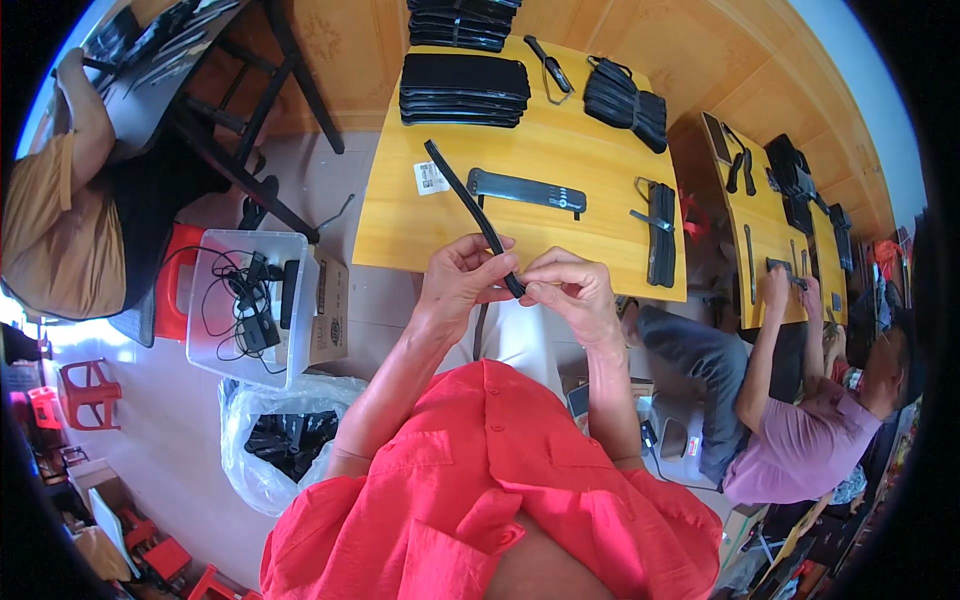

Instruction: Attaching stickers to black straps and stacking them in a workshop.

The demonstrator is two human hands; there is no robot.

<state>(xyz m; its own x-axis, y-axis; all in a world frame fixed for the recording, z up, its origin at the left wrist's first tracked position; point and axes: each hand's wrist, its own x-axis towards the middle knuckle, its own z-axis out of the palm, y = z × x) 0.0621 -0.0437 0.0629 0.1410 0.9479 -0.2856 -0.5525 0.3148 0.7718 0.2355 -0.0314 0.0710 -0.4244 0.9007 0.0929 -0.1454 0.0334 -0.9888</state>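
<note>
Both hands hold a narrow black strap [468, 198] over the table's front edge. My left hand [460, 285] wraps round it near its lower end, with thumb and fingers closed. My right hand [578, 295] pinches at that same lower end; its fingertips partly hide the tip. The strap's free end slants up and left over the yellow table [400, 225]. Beyond it lies a flat, dark, long panel [530, 192] with a rounded outline. A white label [431, 178] is on the table beside the strap.
Stacks of black flat pieces [465, 88], a bundle of black straps [625, 104], a strapped bundle [660, 232] and a black-handled tool [548, 70] are on the table. A clear bin [215, 330] with cables stands left. Co-workers [800, 440] sit at other tables on both sides.
</note>
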